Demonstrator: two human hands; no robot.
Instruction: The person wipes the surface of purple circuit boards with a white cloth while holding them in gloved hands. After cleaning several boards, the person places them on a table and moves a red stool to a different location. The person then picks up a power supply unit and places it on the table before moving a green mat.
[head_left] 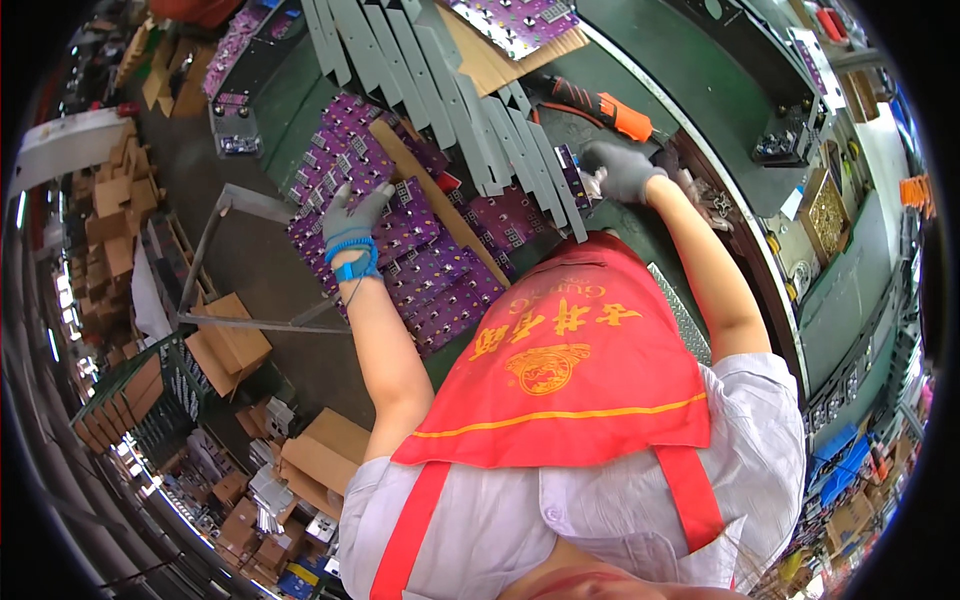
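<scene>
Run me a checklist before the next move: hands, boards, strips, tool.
1. Gloves on: ok, both the grey-gloved left hand and grey-gloved right hand.
2. Left hand at the flat purple circuit boards: ok.
3. Boards squared up: not ok, they overlap unevenly.
4. Right hand's grip secure: cannot tell, fingers unclear.
5. Orange-and-black handheld power tool out of both hands: ok.
6. Long grey metal strips steady: cannot tell.

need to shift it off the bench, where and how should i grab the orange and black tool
Probably by its thick orange end, coming from the right hand side: that end lies nearer the hand, while the black end sits by the cardboard.
</scene>
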